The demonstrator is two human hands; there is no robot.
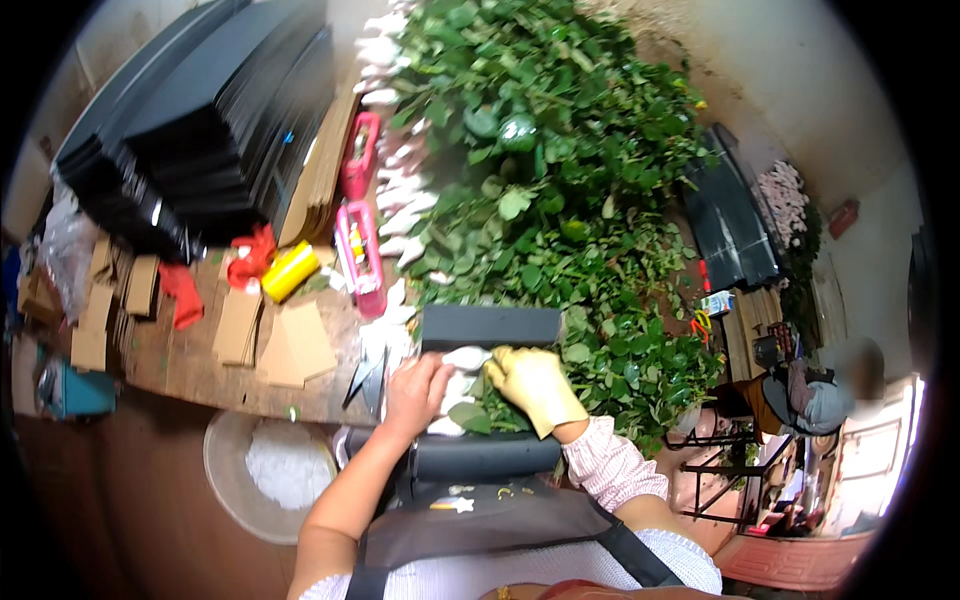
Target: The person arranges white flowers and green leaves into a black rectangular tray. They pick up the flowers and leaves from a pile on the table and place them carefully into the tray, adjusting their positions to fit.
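Note:
My left hand (415,395) is bare, its fingers closed at the tip of a flower bud (466,358) in a white cover. In a pale yellow glove, my right hand (530,385) closes around the same flower just below the bud, at its leafy stem; the fingertips are partly hidden. More white-covered buds (447,426) and green leaves lie under and between my hands. A dark block (490,326) stands just beyond them, and a dark padded bar (487,456) lies on the near side. Scissors (366,378) rest left of my left hand.
Leafy stems (560,200) with white-covered buds are heaped beyond my hands. Leftward are pink frames (360,258), a yellow roll (290,272), red cloth (182,296), cardboard pieces (298,345) and dark stacked sheets (190,130). A bucket (222,470) holds white material. A person (815,400) sits at right.

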